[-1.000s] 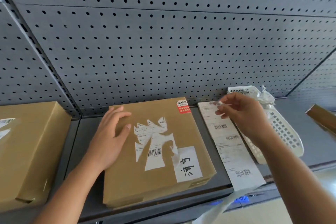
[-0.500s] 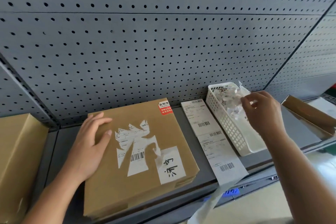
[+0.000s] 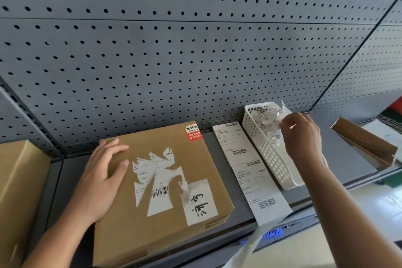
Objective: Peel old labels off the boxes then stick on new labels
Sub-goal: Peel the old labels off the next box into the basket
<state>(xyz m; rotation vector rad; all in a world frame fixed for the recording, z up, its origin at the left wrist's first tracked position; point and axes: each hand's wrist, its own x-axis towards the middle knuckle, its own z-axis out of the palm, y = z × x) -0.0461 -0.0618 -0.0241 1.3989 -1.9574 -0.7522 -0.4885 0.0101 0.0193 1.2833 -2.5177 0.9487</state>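
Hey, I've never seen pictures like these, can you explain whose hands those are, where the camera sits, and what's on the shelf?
No machine here: a person works with bare hands, and the camera sits on their head, looking down. The left hand lies flat on a cardboard box on a grey shelf. The box carries a half-torn old label. Beside it lies a strip of new labels, then a white basket of paper scraps. The right hand hovers over the basket, fingertips pinched; whether they hold a scrap is too small to tell.
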